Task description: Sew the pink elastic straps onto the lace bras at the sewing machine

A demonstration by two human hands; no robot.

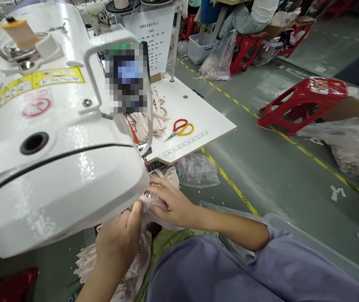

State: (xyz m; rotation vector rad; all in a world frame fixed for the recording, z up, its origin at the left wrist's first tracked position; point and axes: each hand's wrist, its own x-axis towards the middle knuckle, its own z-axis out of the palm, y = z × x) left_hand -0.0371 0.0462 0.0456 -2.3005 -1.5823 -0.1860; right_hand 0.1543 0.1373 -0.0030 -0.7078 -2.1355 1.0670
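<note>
Pale fabric [148,214] between two hands, at the head of a sewing machine [72,180].
The left hand [118,237] pinches its left side; the right hand [174,205] lies across it, nearer the metal part [148,193], pinching or only pressing, I cannot tell. Bunching hides the cloth's long axis. Beyond the grip, scissors [181,127] rest on the tabletop [204,111].

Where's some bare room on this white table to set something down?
The white tabletop is bare between the scissors and its right-hand corner, behind the ruler markings. Crowded: left of the scissors, with pale strips heaped by the sewing machine, and beside the machine's near end, where left hand and right hand touch pale fabric.
</note>
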